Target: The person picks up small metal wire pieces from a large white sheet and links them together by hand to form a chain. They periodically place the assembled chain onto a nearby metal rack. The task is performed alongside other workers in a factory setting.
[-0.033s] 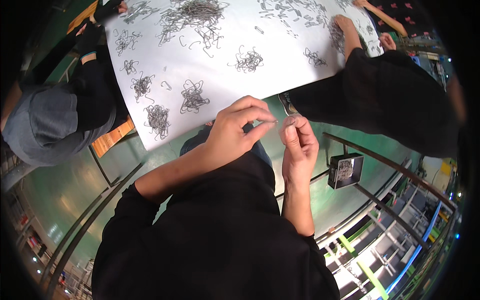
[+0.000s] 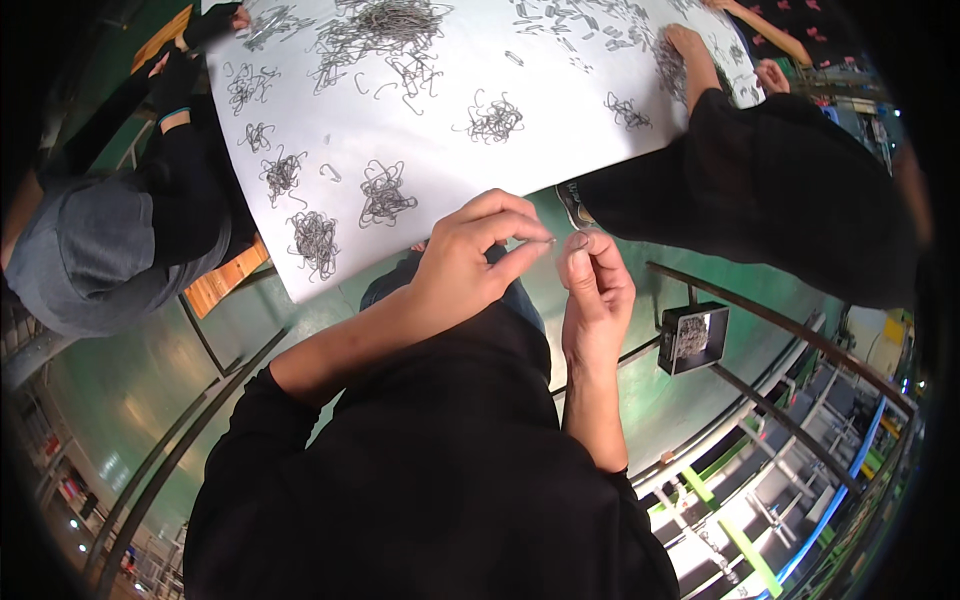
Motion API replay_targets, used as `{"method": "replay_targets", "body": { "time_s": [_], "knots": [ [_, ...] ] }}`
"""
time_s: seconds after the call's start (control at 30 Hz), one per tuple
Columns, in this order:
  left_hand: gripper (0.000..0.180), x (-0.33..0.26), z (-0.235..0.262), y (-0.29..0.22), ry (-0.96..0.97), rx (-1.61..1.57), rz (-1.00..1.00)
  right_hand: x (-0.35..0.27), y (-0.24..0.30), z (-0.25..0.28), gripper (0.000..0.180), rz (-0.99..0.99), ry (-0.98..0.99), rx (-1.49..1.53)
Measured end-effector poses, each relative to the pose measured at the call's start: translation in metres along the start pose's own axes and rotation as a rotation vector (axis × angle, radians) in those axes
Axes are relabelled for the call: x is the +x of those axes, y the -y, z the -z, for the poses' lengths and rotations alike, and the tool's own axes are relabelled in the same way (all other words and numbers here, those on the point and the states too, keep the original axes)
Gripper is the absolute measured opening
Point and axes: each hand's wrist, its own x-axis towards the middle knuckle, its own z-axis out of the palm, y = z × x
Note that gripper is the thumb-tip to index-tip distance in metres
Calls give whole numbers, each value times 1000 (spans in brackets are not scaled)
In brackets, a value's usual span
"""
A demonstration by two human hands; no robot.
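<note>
My left hand [image 2: 465, 250] is raised just off the near edge of the white table [image 2: 440, 150], thumb and fingers pinched on something tiny with a dark tip. Close to its right, my right hand [image 2: 600, 285] is closed too, thumb against forefinger, with a thin grey wire piece [image 2: 579, 241] at its fingertips. A small gap separates the two pinches, and the pieces are too small to make out fully. Nearest my left hand on the tabletop lies a pile of bent wire hooks [image 2: 386, 195]; another hook pile [image 2: 315, 243] sits by the corner.
A large wire heap [image 2: 395, 25] and scattered small metal pieces [image 2: 590, 25] cover the far side. Co-workers sit left, a grey hood [image 2: 90, 245] showing, and right, a hand [image 2: 685, 45] on the table. A black box [image 2: 692, 338] of small parts hangs by metal rails [image 2: 770, 310].
The view has shifted very slightly. Both hands keep the same pinched pose, and nothing has visibly been picked up or let go.
</note>
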Motion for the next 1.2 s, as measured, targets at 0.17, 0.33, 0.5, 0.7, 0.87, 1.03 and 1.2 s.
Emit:
{"method": "replay_targets", "body": {
  "time_s": [0.17, 0.33, 0.5, 0.7, 0.87, 1.03, 1.2],
  "knots": [
    [13, 10, -9, 0, 30, -3, -5, 5, -10, 6, 8, 88, -119, -17],
    [13, 20, -19, 2, 29, -19, 10, 13, -18, 7, 9, 203, -199, -18],
    [16, 30, -25, 4, 111, 29, -59, 26, -25, 17, 7, 497, -176, -247],
    [14, 96, -9, 71, 34, 60, -46, 29, -18, 37, 9, 513, -188, -323],
    [16, 208, 25, 182, 34, 585, -12, 35, -14, 48, 7, 478, -149, -386],
    [14, 252, 26, 219, 236, 871, -28, 39, -12, 53, 6, 434, -111, -441],
    [14, 258, 29, 211, 416, 830, 167, 44, -13, 55, 7, 427, -100, -464]
  ]
}}
